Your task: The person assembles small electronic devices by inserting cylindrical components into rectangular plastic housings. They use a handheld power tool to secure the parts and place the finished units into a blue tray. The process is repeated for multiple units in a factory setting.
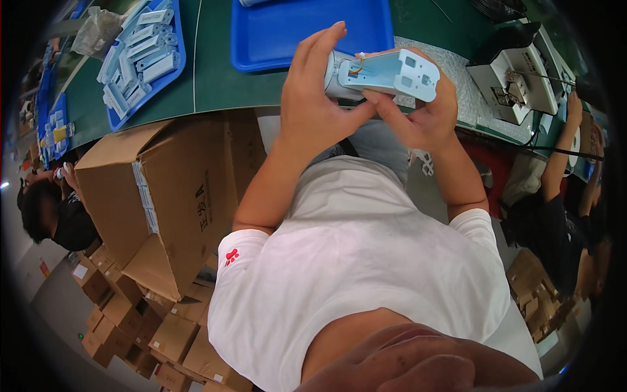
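Both my hands hold one small device above my lap, at the edge of the green table. It has a grey cylindrical body and a pale blue-white flat plate with two square holes. Thin orange and blue wires show where the body and plate meet. My left hand wraps around the cylindrical end, fingers spread over its top. My right hand cups the plate from below, with its thumb pressed up against the underside.
A blue tray lies on the table just beyond my hands. Another blue tray at the left holds several white parts. A white machine stands at the right. An open cardboard box sits at my left. Other people work at both sides.
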The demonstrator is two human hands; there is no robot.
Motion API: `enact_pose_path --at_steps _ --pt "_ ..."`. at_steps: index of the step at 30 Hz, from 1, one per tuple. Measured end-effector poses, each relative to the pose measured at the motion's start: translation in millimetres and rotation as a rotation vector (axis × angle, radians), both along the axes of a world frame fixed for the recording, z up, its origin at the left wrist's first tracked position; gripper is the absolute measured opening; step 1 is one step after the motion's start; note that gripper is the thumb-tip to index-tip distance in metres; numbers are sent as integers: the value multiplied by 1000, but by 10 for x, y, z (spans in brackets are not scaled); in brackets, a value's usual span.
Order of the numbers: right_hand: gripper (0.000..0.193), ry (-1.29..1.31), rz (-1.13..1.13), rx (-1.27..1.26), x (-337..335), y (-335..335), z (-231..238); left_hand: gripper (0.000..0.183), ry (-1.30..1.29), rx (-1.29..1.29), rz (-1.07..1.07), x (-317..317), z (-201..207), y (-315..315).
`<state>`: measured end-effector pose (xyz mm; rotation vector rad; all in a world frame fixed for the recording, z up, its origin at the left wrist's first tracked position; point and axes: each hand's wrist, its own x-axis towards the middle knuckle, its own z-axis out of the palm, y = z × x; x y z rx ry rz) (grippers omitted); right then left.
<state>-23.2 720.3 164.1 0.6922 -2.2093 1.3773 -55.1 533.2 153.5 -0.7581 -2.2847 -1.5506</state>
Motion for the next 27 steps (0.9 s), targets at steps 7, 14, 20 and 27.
enact_pose_path --at_steps 7,14,20,27 --pt "36 -25 -17 -30 64 -221 75 64 133 73 146 -56 -81 0" --pt "43 51 -16 -105 -66 -400 17 60 107 151 173 -41 -80 -82" --pt "39 -234 40 -269 -280 -325 -78 101 -27 58 16 -22 52 -275" --pt "45 -449 114 -340 -683 -381 -160 95 -252 326 -107 -106 -152 -315"
